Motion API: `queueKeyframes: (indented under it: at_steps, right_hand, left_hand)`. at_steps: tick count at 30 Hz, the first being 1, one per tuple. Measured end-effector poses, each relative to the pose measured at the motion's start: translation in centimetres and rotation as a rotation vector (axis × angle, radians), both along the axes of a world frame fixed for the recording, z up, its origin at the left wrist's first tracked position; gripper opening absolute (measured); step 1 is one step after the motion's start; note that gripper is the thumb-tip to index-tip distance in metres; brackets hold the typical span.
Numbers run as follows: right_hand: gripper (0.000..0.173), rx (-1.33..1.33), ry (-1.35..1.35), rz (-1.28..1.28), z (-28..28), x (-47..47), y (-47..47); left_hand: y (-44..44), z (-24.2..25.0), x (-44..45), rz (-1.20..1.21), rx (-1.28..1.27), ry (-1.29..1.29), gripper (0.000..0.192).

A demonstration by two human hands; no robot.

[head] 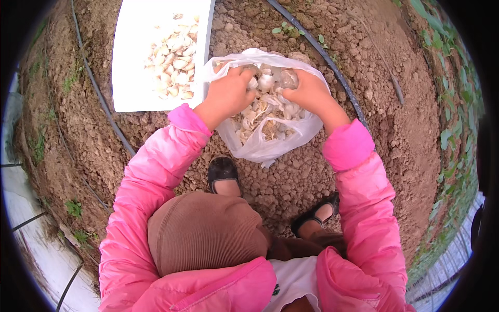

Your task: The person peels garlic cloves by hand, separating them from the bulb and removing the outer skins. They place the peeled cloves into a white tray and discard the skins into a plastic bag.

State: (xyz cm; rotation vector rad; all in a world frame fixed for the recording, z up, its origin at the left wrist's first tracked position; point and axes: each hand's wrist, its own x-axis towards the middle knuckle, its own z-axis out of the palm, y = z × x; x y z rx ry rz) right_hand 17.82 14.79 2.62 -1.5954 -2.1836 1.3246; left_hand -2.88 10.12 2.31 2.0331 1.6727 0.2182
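Observation:
Both hands reach into a white plastic bag [269,150], which stands on the soil with its mouth spread. Inside are whole garlic bulbs [266,82] and loose papery garlic skins [255,115]. My right hand [314,93] is at the bag's right side, its thumb and fingers around a brownish garlic bulb [288,79]. My left hand [230,93] dips in from the left with its fingers curled; a pale piece of garlic lies at its fingertips, and whether it is gripped is unclear. Left of the bag, a white tray [130,78] bears a heap of separated garlic cloves [175,64].
A black irrigation hose [331,64] curves past the bag's right side, and another hose [91,74] runs left of the tray. My black shoes [223,171] stand on cloddy soil [273,183] just below the bag. Green leafy plants [456,124] line the right edge.

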Motion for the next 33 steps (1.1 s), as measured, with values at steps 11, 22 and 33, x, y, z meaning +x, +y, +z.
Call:
queueKeyframes:
  at_steps: [11,22,33]
  right_hand:
    - [0.035,-0.585,0.714,-0.475,1.0,-0.3,-5.0]
    - [0.023,0.137,0.549,-0.314,-0.6,-2.6,-7.8]
    - [0.019,0.202,0.466,-0.15,0.0,-3.3,-8.2]
  left_hand:
    - [-4.6,0.3,1.3,0.313,-0.457,-1.16,0.071]
    - [-5.8,0.1,1.6,0.463,-0.558,-1.311,0.061]
    - [-6.1,-0.1,1.6,0.466,-0.602,-1.22,0.036]
